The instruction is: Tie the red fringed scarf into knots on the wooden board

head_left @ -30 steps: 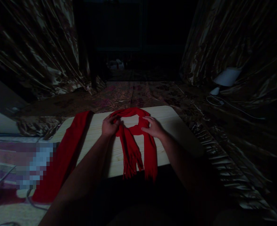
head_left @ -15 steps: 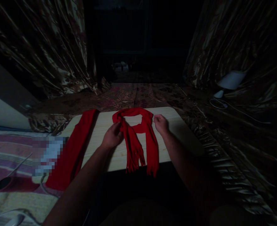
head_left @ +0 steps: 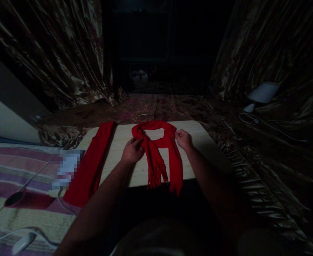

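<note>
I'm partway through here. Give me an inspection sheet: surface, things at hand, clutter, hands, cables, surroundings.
Surface: pale wood-grain table, dimly lit.
Things at hand: red scarf, laid in a loop with two fringed tails toward the person.
Clutter: long red cloth along the table's left side; white device on striped bedding; pixelated patch, contents unreadable.
Hands: left hand at the scarf's left tail; right hand by its right edge. Grip unclear for both.
Cables: pale cord on the bedding; white cord by the lamp.
Surroundings: patterned curtains on both sides, lamp at far right.
</note>
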Available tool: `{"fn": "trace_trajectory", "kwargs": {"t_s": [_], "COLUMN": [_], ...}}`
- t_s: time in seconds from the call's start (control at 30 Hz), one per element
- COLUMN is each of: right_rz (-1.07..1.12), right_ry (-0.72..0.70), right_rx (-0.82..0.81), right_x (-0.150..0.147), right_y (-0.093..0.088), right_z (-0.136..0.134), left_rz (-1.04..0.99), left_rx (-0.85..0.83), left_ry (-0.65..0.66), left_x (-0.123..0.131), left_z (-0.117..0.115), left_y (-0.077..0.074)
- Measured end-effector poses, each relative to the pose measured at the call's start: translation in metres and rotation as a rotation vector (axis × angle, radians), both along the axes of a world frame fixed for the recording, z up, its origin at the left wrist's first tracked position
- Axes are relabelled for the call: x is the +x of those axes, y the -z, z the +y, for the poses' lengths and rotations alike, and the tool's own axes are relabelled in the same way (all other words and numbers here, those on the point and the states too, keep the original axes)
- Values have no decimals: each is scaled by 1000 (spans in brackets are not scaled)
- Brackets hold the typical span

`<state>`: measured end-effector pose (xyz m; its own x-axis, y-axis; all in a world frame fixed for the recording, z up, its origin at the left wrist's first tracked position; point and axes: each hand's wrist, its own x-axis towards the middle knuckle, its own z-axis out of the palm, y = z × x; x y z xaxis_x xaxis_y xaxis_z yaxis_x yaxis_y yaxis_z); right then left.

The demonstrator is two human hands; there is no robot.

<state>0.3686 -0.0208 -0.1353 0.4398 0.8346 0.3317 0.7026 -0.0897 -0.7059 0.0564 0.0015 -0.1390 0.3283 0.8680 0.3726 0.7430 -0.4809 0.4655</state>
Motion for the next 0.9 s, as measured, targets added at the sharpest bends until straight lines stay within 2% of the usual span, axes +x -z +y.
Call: {"fn": "trace_trajectory", "kwargs": {"t_s": [0.4,0.6,0.77,0.9], "right_rz": [35,61,101,183], "right_ry": [-4,-81,-115,-159], "right_rx": [7,-34,-130,-254], "right_x": [1,4,8,5], "right_y": [3,-1,-4,-10], "right_z": [4,3,-1,-16], "left_rz": [13,4,17,33], "left_rx": [31,21,24,58], "left_ry": [12,22,21,31], "left_x": [1,0,0,0], "left_z": [1,-1,0,3], "left_y": [2,1,2,4]}}
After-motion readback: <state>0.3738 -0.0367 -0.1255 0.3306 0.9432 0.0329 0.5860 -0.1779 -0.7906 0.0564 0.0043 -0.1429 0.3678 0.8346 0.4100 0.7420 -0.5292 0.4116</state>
